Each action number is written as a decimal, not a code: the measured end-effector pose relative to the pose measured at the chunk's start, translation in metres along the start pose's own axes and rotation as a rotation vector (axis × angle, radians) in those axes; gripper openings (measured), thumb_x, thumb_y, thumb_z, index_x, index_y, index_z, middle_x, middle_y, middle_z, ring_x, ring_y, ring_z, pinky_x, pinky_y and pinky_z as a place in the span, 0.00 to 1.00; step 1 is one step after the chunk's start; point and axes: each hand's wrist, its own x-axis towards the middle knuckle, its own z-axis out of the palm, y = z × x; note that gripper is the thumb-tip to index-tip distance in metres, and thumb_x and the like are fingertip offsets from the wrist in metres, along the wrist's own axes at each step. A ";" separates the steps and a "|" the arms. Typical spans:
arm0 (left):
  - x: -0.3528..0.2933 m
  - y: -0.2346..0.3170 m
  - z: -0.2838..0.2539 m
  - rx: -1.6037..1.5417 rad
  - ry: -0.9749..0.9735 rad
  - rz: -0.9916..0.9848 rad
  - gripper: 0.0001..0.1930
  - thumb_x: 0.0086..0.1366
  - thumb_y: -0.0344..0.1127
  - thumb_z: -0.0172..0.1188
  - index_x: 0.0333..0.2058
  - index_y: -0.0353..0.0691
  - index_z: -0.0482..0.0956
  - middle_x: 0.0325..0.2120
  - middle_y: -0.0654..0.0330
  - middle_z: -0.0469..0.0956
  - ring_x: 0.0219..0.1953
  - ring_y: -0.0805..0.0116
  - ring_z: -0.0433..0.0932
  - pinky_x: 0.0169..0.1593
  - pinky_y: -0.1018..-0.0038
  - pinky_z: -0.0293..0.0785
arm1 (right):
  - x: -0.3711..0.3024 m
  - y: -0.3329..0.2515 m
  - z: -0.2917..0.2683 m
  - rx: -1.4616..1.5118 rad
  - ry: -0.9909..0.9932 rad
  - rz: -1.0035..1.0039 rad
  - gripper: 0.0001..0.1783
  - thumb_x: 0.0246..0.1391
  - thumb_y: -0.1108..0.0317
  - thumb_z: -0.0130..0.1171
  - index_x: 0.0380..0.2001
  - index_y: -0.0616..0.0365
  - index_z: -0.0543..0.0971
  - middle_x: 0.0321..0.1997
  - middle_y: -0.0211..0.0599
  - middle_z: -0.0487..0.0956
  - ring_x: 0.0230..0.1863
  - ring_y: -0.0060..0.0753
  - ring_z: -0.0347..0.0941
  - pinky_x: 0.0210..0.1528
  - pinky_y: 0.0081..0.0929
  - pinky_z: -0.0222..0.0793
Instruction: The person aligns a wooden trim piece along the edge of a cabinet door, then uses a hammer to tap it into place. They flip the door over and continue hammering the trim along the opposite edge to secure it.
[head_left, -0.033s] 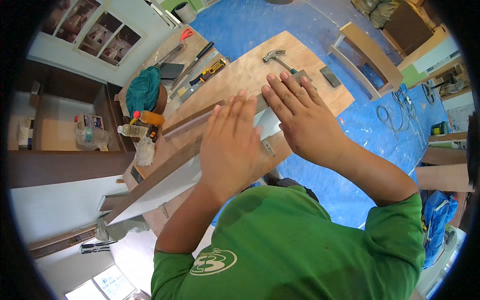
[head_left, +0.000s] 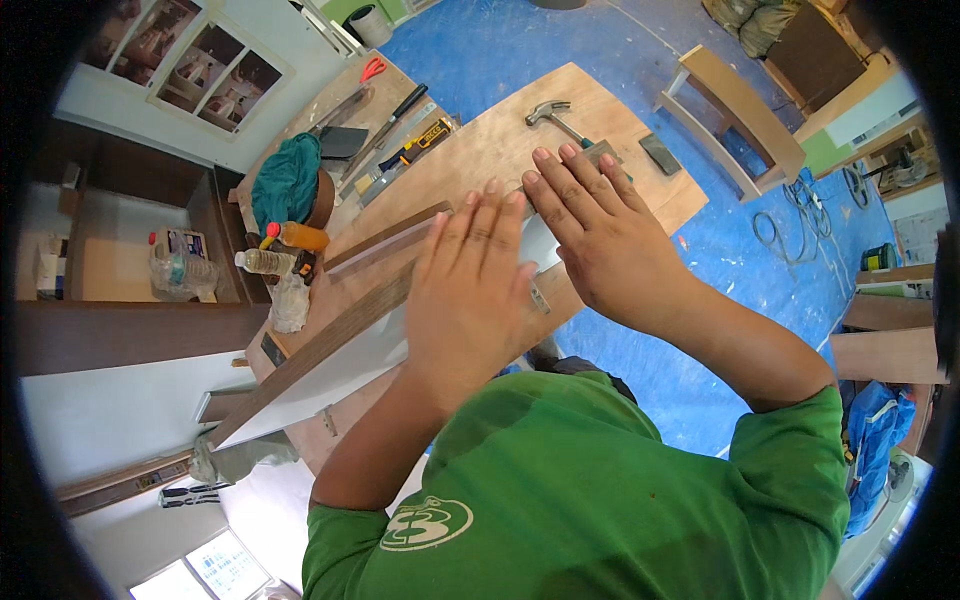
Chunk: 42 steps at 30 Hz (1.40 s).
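Note:
A long panel with a brown wood-grain edge [head_left: 318, 352] and a white face stands on edge across the wooden worktable [head_left: 650, 200]. Over its middle is my left hand [head_left: 468, 285], slightly blurred, palm down with fingers stretched out and nothing seen in it. My right hand [head_left: 615, 240] lies flat along the panel's far right part, fingers straight and a little apart. Both hands hide much of the brown edge. Beyond the right fingertips rests a claw hammer [head_left: 562, 118], beside a dark flat block [head_left: 659, 155]. A shorter brown strip [head_left: 388, 238] lies behind the panel.
At the back left are a handsaw [head_left: 398, 112], a yellow-black tool [head_left: 425, 142], red-handled scissors [head_left: 372, 68] and a green cloth [head_left: 285, 180]. Bottles [head_left: 300, 236] crowd the table's left side. Blue sheeting [head_left: 700, 330] covers the floor, with a coiled cable [head_left: 795, 225] on it.
My left hand has shifted slightly rightward along the panel's edge, its fingers a little less blurred. My right hand stays in place.

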 end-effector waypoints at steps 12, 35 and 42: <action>-0.086 -0.056 -0.044 0.085 -0.034 -0.162 0.27 0.72 0.35 0.62 0.67 0.32 0.74 0.68 0.44 0.74 0.72 0.45 0.71 0.75 0.50 0.62 | -0.001 -0.001 0.001 0.058 0.027 0.043 0.46 0.56 0.71 0.64 0.78 0.60 0.61 0.84 0.50 0.57 0.85 0.55 0.50 0.84 0.57 0.44; -0.108 -0.116 -0.082 0.062 -0.154 -0.473 0.24 0.75 0.50 0.59 0.58 0.39 0.84 0.59 0.49 0.83 0.59 0.47 0.80 0.63 0.58 0.73 | -0.028 0.183 0.178 0.965 0.280 0.925 0.22 0.69 0.52 0.65 0.30 0.62 0.83 0.16 0.30 0.73 0.21 0.24 0.70 0.26 0.29 0.65; -0.107 -0.114 -0.080 0.065 -0.127 -0.474 0.23 0.74 0.51 0.60 0.56 0.39 0.85 0.52 0.49 0.86 0.54 0.48 0.83 0.58 0.58 0.76 | -0.030 0.189 0.252 0.504 0.142 0.736 0.21 0.59 0.61 0.70 0.53 0.58 0.83 0.48 0.53 0.84 0.46 0.53 0.81 0.52 0.47 0.78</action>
